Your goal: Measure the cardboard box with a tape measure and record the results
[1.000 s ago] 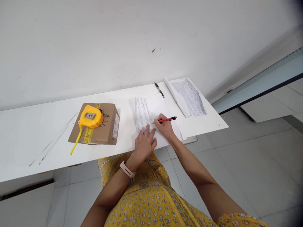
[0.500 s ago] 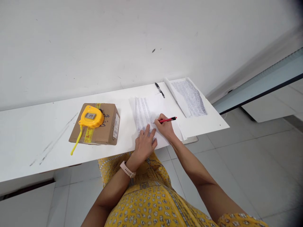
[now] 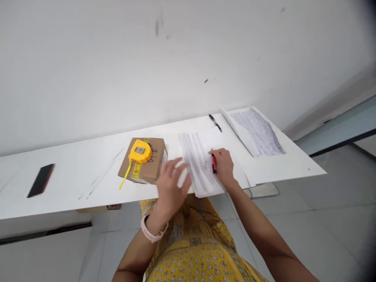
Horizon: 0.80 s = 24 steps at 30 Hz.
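My left hand [image 3: 172,183], a little blurred, is lifted off the paper with its fingers apart and nothing in them. It hovers beside the right side of a taped cardboard box [image 3: 158,164]. On that box lies a yellow tape measure [image 3: 140,151] with a yellow strap hanging over the front. My right hand [image 3: 223,164] rests on written sheets of paper [image 3: 202,182], its fingers closed on a red and black pen [image 3: 214,163]. Rows of small handwriting run down the top sheet.
A black pen [image 3: 215,123] lies behind the sheets. More paper covered in dense writing [image 3: 258,133] is at the right end of the white table [image 3: 73,156]. Far left lies a dark flat phone-like object [image 3: 41,181]. A wall stands behind.
My left hand has come off the paper and moved left toward the box. The pen in my right hand has swung from pointing right to pointing toward me. The view has shifted left.
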### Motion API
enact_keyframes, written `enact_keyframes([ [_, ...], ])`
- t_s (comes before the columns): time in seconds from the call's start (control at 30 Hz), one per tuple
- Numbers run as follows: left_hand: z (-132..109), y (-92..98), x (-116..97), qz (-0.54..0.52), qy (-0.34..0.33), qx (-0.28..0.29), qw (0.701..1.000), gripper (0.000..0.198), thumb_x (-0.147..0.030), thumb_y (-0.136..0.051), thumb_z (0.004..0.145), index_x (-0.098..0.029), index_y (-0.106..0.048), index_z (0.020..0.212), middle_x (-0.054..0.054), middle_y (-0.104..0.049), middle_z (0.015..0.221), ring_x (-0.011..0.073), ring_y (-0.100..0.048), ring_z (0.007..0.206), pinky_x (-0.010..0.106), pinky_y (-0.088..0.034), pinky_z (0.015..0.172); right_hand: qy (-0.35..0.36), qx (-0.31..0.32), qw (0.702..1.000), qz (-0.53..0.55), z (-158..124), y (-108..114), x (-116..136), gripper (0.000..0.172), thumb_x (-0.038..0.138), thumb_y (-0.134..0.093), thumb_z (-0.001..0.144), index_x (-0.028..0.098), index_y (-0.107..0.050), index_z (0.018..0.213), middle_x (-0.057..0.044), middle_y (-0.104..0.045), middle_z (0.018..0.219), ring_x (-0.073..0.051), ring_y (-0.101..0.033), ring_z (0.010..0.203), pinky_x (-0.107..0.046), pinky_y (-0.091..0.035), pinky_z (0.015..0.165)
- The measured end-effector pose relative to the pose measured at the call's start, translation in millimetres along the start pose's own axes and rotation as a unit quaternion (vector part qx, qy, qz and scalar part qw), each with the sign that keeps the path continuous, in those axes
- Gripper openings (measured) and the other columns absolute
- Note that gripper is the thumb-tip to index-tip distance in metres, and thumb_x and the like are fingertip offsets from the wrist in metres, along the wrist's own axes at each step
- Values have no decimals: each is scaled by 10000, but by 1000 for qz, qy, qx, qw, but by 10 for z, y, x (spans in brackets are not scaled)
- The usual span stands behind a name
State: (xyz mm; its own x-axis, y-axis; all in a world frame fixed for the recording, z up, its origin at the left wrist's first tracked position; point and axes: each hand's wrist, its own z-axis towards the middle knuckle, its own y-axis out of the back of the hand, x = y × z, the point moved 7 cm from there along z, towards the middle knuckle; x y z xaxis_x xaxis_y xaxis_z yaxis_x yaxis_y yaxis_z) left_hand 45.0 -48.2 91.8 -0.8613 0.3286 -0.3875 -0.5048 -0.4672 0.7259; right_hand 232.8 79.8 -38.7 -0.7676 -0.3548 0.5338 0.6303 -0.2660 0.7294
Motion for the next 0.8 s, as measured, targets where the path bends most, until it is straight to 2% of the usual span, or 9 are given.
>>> enact_keyframes([
  [0.07, 71, 470, 227, 73, 30, -93, 993, 212, -256, -581, 914, -222, -622, 1119, 108, -643, 1217, 274, -548, 1165, 477, -443, 1017, 7, 5, 999, -49, -9, -69, 0, 387, 63, -396, 834, 211, -649, 1086, -125, -598, 1002, -268, -512, 917, -383, -405, 753],
  [0.13, 131, 725, 509, 142, 81, -112, 980, 358, -312, -646, 867, -186, -582, 1197, 154, -599, 1291, 325, -501, 1218, 519, -413, 1034, 12, -13, 998, -58, -18, -88, 3, 460, 38, -365, 836, 198, -636, 1171, -138, -616, 1025, -273, -524, 923, -391, -417, 761],
  [0.3, 200, 718, 1094, 162, 224, -31, 960, 757, -414, -740, 755, -162, -427, 1397, 171, -601, 1272, 370, -522, 1180, 535, -453, 962, 18, -126, 992, 6, -47, 141, 102, 403, 141, -344, 915, 165, -618, 1209, -154, -649, 1011, -283, -565, 960, -417, -471, 811],
  [0.4, 151, 781, 1068, 60, 247, -88, 963, 723, -403, -750, 716, -203, -461, 1348, 128, -623, 1203, 325, -570, 1119, 472, -484, 921, 25, -177, 982, 66, -57, 416, 336, 352, 222, -370, 941, 188, -642, 1162, -157, -661, 1033, -288, -586, 996, -451, -481, 873],
  [0.47, 77, 828, 907, -91, 223, -108, 964, 705, -435, -727, 725, -211, -453, 1334, 109, -630, 1159, 283, -609, 1045, 420, -511, 869, 9, -178, 974, 139, -58, 600, 550, 318, 289, -402, 952, 206, -658, 1122, -153, -671, 1057, -289, -597, 1017, -462, -490, 884],
  [0.57, -89, 850, 553, -330, 172, -72, 926, 710, -539, -663, 758, -235, -441, 1360, 97, -634, 1114, 255, -641, 938, 376, -535, 764, -28, -34, 942, 332, -41, 650, 975, 293, 405, -467, 959, 232, -679, 1063, -104, -701, 981, -248, -638, 903, -416, -524, 807],
  [0.67, -312, 820, 320, -424, 177, -25, 888, 790, -543, -725, 718, -266, -433, 1398, 90, -638, 1073, 249, -641, 870, 358, -531, 696, -3, 187, 833, 521, -124, 535, 1568, 418, 517, -412, 979, 249, -672, 1165, -89, -708, 1051, -221, -650, 936, -380, -537, 787],
  [0.73, -460, 749, 286, -451, 200, 8, 870, 852, -545, -759, 694, -267, -410, 1420, 84, -641, 1042, 251, -640, 863, 354, -526, 689, 15, 260, 775, 576, -195, 495, 1847, 486, 559, -349, 990, 267, -669, 1211, -81, -693, 1134, -216, -633, 1028, -373, -531, 823],
  [0.8, -593, 680, 326, -479, 219, 26, 850, 873, -568, -758, 694, -260, -399, 1428, 83, -642, 1049, 257, -642, 893, 357, -525, 723, 16, 296, 754, 586, -245, 443, 1997, 497, 571, -337, 990, 279, -690, 1183, -68, -692, 1127, -208, -623, 1037, -364, -521, 837],
])
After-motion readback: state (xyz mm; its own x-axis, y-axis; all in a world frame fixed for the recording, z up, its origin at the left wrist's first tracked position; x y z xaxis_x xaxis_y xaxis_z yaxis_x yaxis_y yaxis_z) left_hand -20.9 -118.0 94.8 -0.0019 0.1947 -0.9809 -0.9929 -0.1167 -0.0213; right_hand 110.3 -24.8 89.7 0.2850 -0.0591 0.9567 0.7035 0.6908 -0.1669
